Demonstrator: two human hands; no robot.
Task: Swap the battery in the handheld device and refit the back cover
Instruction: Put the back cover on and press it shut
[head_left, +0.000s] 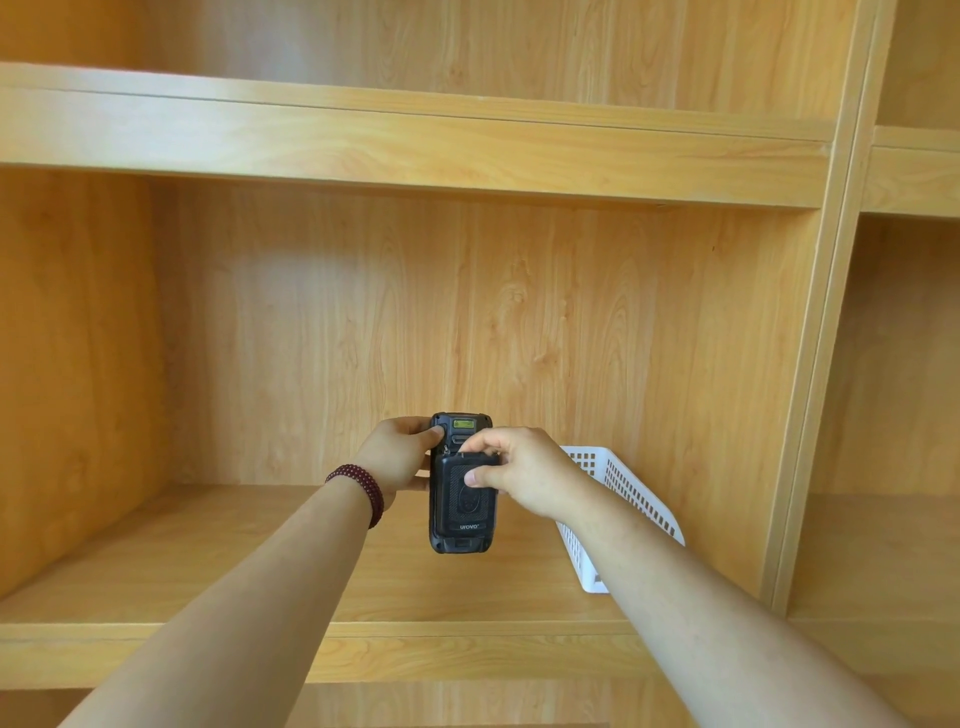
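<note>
Handheld device: cover going on

Handheld device (460, 535) sits upright in the air over the shelf (208, 561), back facing me. My left hand (397, 462) wraps its left edge, thumb near the top, to keep it steady. My right hand (519, 475) pinches the back cover (465, 499) with thumb on its face and fingers over its top edge, seemingly pressing it home. A white basket (623, 493) waits at the shelf's right end.
</note>
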